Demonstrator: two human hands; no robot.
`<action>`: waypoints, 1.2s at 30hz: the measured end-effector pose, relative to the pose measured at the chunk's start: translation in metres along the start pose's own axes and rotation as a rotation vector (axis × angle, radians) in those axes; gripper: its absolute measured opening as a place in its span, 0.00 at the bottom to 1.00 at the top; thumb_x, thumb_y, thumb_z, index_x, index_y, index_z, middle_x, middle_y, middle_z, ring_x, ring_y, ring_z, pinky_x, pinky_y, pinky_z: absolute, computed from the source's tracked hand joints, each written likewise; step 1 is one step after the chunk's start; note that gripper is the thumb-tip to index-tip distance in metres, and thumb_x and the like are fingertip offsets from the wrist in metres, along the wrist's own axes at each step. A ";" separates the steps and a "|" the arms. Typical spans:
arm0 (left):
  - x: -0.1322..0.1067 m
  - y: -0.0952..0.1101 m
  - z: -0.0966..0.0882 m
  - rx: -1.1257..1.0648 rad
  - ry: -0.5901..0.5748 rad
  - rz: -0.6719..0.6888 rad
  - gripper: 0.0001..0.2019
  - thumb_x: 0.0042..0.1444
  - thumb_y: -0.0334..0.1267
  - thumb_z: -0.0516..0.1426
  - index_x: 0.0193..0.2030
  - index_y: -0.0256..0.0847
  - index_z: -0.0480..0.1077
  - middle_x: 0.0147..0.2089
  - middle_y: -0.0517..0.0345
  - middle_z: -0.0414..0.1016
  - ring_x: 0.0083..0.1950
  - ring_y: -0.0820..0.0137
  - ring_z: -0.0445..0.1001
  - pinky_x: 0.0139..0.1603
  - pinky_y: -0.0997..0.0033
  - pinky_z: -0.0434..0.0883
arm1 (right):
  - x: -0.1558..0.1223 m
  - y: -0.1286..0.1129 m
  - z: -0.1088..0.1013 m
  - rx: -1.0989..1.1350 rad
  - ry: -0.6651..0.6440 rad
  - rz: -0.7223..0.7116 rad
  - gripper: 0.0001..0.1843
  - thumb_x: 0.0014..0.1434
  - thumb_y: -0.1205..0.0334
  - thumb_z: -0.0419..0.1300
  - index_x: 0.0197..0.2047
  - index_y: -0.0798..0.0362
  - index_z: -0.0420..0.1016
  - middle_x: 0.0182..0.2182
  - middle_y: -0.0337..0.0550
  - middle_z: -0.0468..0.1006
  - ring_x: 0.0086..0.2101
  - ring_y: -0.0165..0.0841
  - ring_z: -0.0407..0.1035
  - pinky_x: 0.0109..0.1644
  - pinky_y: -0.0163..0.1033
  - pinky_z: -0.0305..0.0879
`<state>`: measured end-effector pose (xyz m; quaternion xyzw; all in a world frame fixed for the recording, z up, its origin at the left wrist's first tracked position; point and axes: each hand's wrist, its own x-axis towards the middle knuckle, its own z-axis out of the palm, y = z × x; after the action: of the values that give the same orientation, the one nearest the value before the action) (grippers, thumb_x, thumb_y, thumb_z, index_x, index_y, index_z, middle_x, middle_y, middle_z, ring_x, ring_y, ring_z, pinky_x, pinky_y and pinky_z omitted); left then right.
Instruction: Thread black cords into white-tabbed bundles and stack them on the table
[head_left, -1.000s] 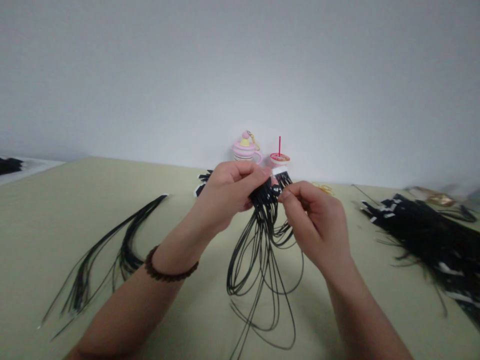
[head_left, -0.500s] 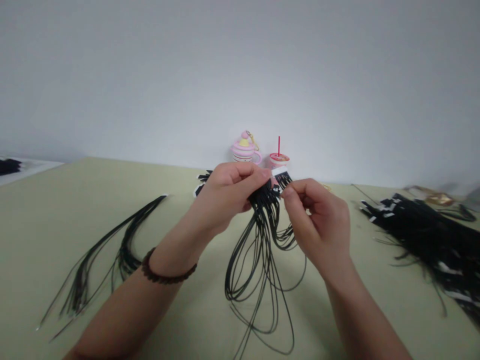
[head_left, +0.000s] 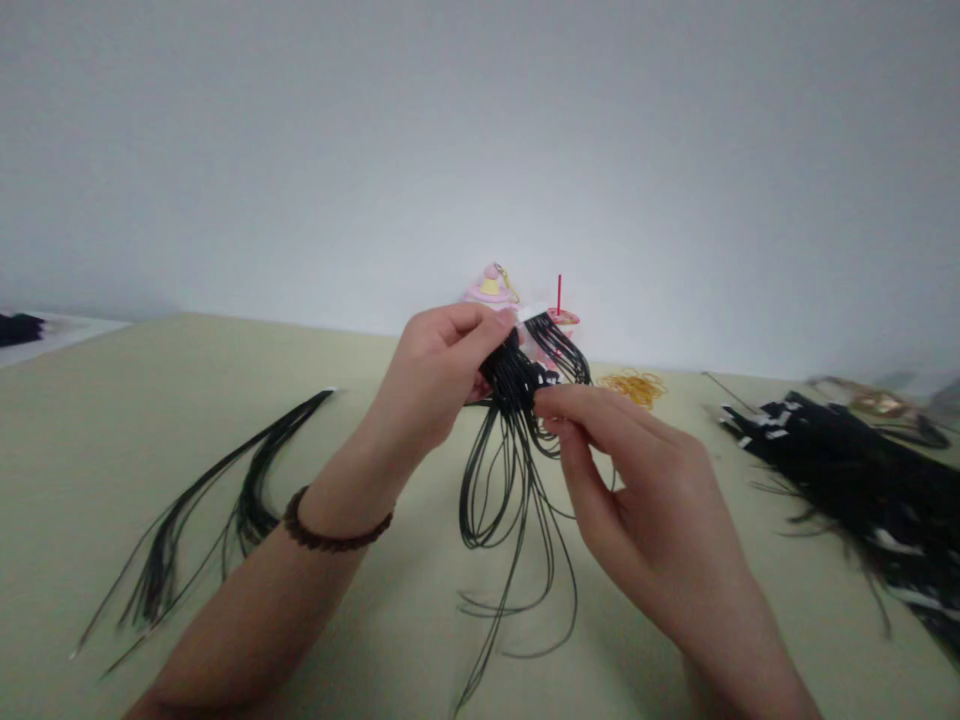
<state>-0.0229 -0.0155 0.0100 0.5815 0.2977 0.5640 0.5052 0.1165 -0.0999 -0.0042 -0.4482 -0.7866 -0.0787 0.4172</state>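
Observation:
My left hand (head_left: 431, 385) is closed around a gathered bundle of thin black wires (head_left: 510, 375), held up over the table. A white strip (head_left: 534, 314) sticks out beyond its thumb, with a row of black wires curving down to the right from it. My right hand (head_left: 645, 490) pinches at the right side of the bundle, just below some small black-and-white ends (head_left: 546, 374). Its fingertips partly hide what they grip, which looks like wires. Loose loops of wire hang below both hands toward the table.
Another bunch of black wires (head_left: 259, 485) lies at left on the pale green table (head_left: 360, 620). A large pile of black wires (head_left: 840, 460) is at right. Yellow rubber bands (head_left: 637, 388), a pink lidded cup (head_left: 489, 290) and a red-strawed cup (head_left: 564, 318) stand or lie behind my hands.
My left hand has risen slightly and moved left with the bundle. My right hand has moved down and left, away from the wires near the white strip. The rubber bands now show.

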 end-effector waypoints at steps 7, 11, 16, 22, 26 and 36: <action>-0.011 0.011 -0.007 -0.149 -0.217 -0.058 0.09 0.51 0.37 0.58 0.23 0.35 0.70 0.20 0.63 0.64 0.18 0.83 0.58 0.15 0.85 0.55 | 0.006 0.023 0.018 0.098 0.151 -0.032 0.14 0.56 0.74 0.52 0.43 0.59 0.74 0.38 0.48 0.79 0.39 0.34 0.73 0.45 0.39 0.69; -0.009 0.016 -0.010 -0.282 -0.314 -0.224 0.06 0.49 0.35 0.59 0.25 0.35 0.73 0.22 0.61 0.67 0.17 0.83 0.59 0.14 0.85 0.57 | 0.003 0.017 0.015 0.261 0.400 -0.186 0.08 0.48 0.68 0.64 0.35 0.54 0.74 0.29 0.39 0.76 0.28 0.28 0.69 0.34 0.34 0.66; -0.005 0.012 -0.010 -0.349 -0.347 -0.283 0.05 0.49 0.33 0.59 0.24 0.36 0.73 0.23 0.62 0.69 0.18 0.83 0.61 0.16 0.85 0.60 | 0.002 0.012 0.012 0.239 0.092 -0.346 0.09 0.53 0.75 0.60 0.36 0.55 0.77 0.24 0.38 0.70 0.26 0.25 0.65 0.29 0.32 0.61; -0.007 0.007 -0.007 -0.170 -0.304 -0.125 0.09 0.53 0.37 0.58 0.25 0.35 0.71 0.20 0.64 0.64 0.17 0.84 0.57 0.15 0.85 0.52 | 0.005 0.004 0.011 0.257 0.083 -0.063 0.09 0.51 0.77 0.57 0.33 0.59 0.76 0.23 0.38 0.70 0.22 0.22 0.61 0.25 0.29 0.58; -0.012 0.008 -0.002 -0.045 -0.250 0.050 0.10 0.54 0.38 0.58 0.25 0.36 0.70 0.20 0.64 0.64 0.19 0.83 0.57 0.16 0.84 0.54 | 0.007 0.002 0.005 0.386 -0.052 0.083 0.05 0.55 0.69 0.57 0.32 0.57 0.74 0.23 0.36 0.69 0.21 0.21 0.59 0.21 0.28 0.54; -0.013 0.005 0.003 0.206 -0.152 0.265 0.09 0.55 0.37 0.57 0.26 0.36 0.69 0.20 0.64 0.65 0.19 0.81 0.58 0.16 0.81 0.55 | 0.009 0.009 0.004 0.315 -0.127 0.122 0.07 0.56 0.66 0.58 0.27 0.56 0.67 0.21 0.32 0.64 0.23 0.21 0.57 0.26 0.29 0.53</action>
<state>-0.0232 -0.0296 0.0104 0.7052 0.2354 0.5468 0.3852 0.1184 -0.0870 -0.0027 -0.4281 -0.7855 0.0996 0.4357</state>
